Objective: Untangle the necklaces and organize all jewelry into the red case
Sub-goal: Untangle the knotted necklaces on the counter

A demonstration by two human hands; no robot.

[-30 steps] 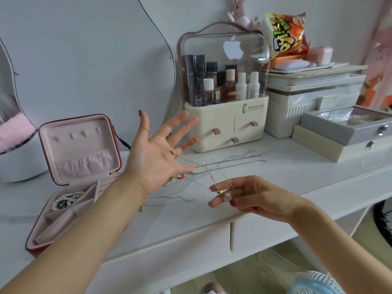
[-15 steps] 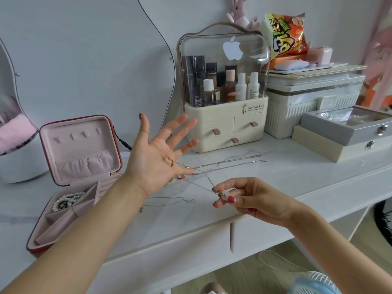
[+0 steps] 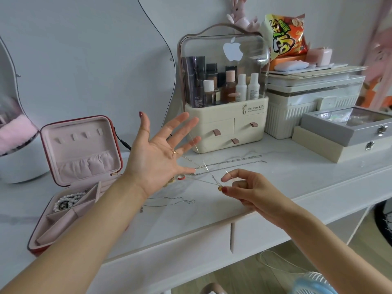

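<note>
My left hand (image 3: pixel 158 154) is raised above the table with its palm up and fingers spread, and a thin gold chain (image 3: pixel 202 164) is looped over those fingers. The chain runs down to my right hand (image 3: pixel 247 187), which pinches its small amber pendant (image 3: pixel 219 188). The red case (image 3: pixel 74 181) stands open at the left, pink inside, with a pearl strand (image 3: pixel 67 199) in one compartment. Two silver chains (image 3: pixel 231 164) lie stretched on the white table (image 3: pixel 297 177). Another thin silver chain (image 3: pixel 169 202) lies near the front edge. Rings (image 3: pixel 181 177) sit partly hidden behind my left hand.
A cream cosmetics organizer (image 3: pixel 224 98) with a clear lid stands behind the chains. White ribbed storage boxes (image 3: pixel 311 102) and a grey glass-lidded box (image 3: pixel 347 128) fill the right side. A round mirror (image 3: pixel 12 124) is at the far left. A fan (image 3: pixel 311 283) sits below the table.
My left hand has lifted and spread slightly wider, pulling the gold chain tauter. My right hand has stayed near the same spot, still pinching the pendant.
</note>
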